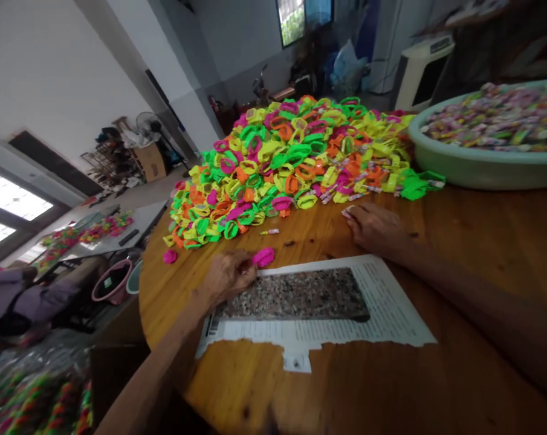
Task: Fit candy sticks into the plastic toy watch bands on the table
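My left hand (228, 275) pinches a pink plastic ring piece (263, 257) at the far edge of a speckled stone slab (300, 294). The slab lies on a sheet of printed paper (391, 314) on the round wooden table (459, 241). My right hand (373, 226) rests palm down on the wood, its fingertips on a small striped piece (348, 211) at the edge of a big heap of yellow, green, orange and pink plastic rings (291, 157). Another pink piece (169, 256) lies loose to the left, and a small striped piece (270, 231) lies near the heap.
A pale green basin (482, 166) full of small striped pieces stands at the far right of the table. To the left and lower are a second table with coloured pieces (92, 232), a pink bucket (112, 283) and bags of coloured parts (32, 399).
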{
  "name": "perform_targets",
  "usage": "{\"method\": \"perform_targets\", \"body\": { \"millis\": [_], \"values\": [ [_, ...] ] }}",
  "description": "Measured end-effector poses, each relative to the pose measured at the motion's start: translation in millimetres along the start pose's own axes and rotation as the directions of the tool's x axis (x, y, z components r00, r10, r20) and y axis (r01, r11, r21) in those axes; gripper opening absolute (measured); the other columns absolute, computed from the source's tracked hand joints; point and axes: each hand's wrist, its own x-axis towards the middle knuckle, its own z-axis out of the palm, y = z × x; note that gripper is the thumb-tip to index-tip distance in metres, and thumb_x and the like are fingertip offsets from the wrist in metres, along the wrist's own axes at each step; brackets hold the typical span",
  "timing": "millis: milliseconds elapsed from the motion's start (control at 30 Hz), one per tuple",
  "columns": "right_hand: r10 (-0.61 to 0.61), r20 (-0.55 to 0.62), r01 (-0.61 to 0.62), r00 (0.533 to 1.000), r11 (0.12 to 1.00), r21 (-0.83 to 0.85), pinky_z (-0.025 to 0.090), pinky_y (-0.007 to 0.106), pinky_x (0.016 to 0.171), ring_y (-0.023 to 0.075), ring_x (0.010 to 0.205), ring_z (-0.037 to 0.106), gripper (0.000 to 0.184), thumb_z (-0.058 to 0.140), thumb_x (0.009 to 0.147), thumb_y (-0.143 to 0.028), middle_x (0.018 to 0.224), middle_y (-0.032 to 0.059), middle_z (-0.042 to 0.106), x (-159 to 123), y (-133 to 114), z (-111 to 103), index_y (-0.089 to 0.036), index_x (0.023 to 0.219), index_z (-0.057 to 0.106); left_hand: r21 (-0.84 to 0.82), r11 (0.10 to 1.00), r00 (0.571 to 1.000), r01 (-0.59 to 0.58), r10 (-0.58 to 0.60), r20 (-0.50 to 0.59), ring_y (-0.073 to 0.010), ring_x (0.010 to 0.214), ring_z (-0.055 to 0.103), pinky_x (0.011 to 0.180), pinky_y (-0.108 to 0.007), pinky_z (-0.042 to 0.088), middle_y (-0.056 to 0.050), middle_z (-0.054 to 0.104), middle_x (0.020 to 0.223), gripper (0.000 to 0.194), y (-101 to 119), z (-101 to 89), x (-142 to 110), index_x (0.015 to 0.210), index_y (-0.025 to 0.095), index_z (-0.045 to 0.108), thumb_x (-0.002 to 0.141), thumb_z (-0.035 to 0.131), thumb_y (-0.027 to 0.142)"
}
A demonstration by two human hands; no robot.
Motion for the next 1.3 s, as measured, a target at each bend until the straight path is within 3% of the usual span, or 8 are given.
{"method": "perform_targets", "body": {
  "millis": [200, 400, 633, 733, 867, 1033, 1167, 1300],
  "values": [
    [-0.081, -0.061, 0.079, 0.995, 0.996, -0.046, 0.038, 0.032, 0.075, 0.0227, 0.086, 0.057, 0.029, 0.041, 0.097, -0.032, 0.094, 0.0121, 0.064, 0.1, 5.1, 5.4, -0.014, 0.098, 0.064, -0.342, 0.900, 0.959, 0.270, -0.283, 0.015, -0.0141, 0.043, 0.057, 0.043, -0.024, 0.041, -0.005, 0.063, 0.059, 0.027, -7.0, -2.6, 20.8, 0.067, 0.016, 0.057, 0.071, 0.054, 0.042],
    [-0.081, -0.043, 0.079, 0.996, 0.996, -0.044, 0.038, 0.033, 0.072, 0.0231, 0.082, 0.057, 0.031, 0.040, 0.097, -0.035, 0.089, 0.0120, 0.062, -1.4, 2.7, 3.7, -0.015, 0.096, 0.064, -0.410, 0.866, 0.948, 0.287, -0.318, -0.007, -0.0153, 0.041, 0.057, 0.039, -0.025, 0.040, -0.007, 0.064, 0.060, 0.030, -5.7, -6.7, 29.5, 0.066, 0.017, 0.053, 0.070, 0.049, 0.046],
    [-0.015, -0.005, 0.016, 1.000, 0.999, 0.034, 0.039, 0.033, 0.072, 0.0236, 0.083, 0.058, 0.029, 0.042, 0.094, -0.033, 0.092, 0.0130, 0.065, 4.1, 4.0, -0.6, -0.015, 0.093, 0.065, -0.123, 0.992, 0.989, 0.018, -0.035, -0.142, -0.0128, 0.060, 0.053, 0.058, -0.024, 0.040, -0.002, 0.057, 0.064, 0.014, 4.4, -1.4, 2.1, 0.068, 0.016, 0.062, 0.073, 0.063, 0.030],
    [0.025, 0.050, -0.031, 0.998, 0.992, 0.126, 0.038, 0.031, 0.065, 0.0192, 0.070, 0.056, 0.030, 0.042, 0.096, -0.036, 0.077, 0.0070, 0.063, 2.4, -7.7, -18.6, -0.018, 0.081, 0.061, 0.109, 0.980, 0.982, -0.165, 0.173, -0.072, -0.0143, 0.069, 0.054, 0.066, -0.026, 0.041, -0.004, 0.061, 0.075, 0.013, 2.5, 0.7, -12.7, 0.074, 0.017, 0.064, 0.082, 0.061, 0.027],
    [-0.064, 0.052, 0.030, 0.997, 0.868, 0.496, 0.036, 0.030, 0.062, 0.0150, 0.062, 0.049, 0.030, 0.048, 0.097, -0.039, 0.071, 0.0020, 0.058, -19.2, -59.8, -54.9, -0.019, 0.078, 0.060, 0.508, 0.691, 0.840, -0.514, 0.526, 0.135, -0.0165, 0.071, 0.060, 0.064, -0.028, 0.046, -0.007, 0.063, 0.082, 0.018, -0.4, 0.7, -26.6, 0.088, 0.014, 0.064, 0.094, 0.049, 0.022],
    [-0.253, 0.004, 0.195, 0.967, 0.757, 0.623, 0.035, 0.029, 0.067, 0.0157, 0.071, 0.049, 0.019, 0.047, 0.097, -0.024, 0.076, 0.0034, 0.055, -43.2, -129.1, -71.2, -0.018, 0.080, 0.054, 0.550, 0.517, 0.713, -0.657, 0.664, 0.227, -0.0196, 0.093, 0.067, 0.078, -0.031, 0.057, -0.013, 0.067, 0.108, 0.014, -4.7, -1.9, -29.7, 0.104, 0.013, 0.060, 0.095, 0.052, 0.019],
    [-0.277, 0.036, 0.200, 0.960, 0.770, 0.606, 0.032, 0.029, 0.065, 0.0155, 0.070, 0.045, 0.014, 0.048, 0.092, -0.016, 0.077, 0.0038, 0.053, -42.7, -148.5, -56.8, -0.017, 0.078, 0.050, 0.540, 0.477, 0.679, -0.693, 0.683, 0.268, -0.0218, 0.101, 0.067, 0.086, -0.034, 0.059, -0.014, 0.066, 0.116, 0.010, -8.5, 0.6, -28.0, 0.102, 0.013, 0.057, 0.094, 0.053, 0.017],
    [-0.290, 0.042, 0.222, 0.956, 0.810, 0.542, 0.034, 0.030, 0.070, 0.0171, 0.077, 0.049, 0.011, 0.047, 0.094, -0.016, 0.084, 0.0052, 0.056, -46.3, -153.7, -47.1, -0.015, 0.089, 0.057, 0.537, 0.480, 0.684, -0.694, 0.673, 0.282, -0.0253, 0.098, 0.068, 0.082, -0.039, 0.061, -0.017, 0.065, 0.116, 0.007, -5.5, 3.8, -26.0, 0.098, 0.013, 0.055, 0.094, 0.050, 0.016]
  ]
}}
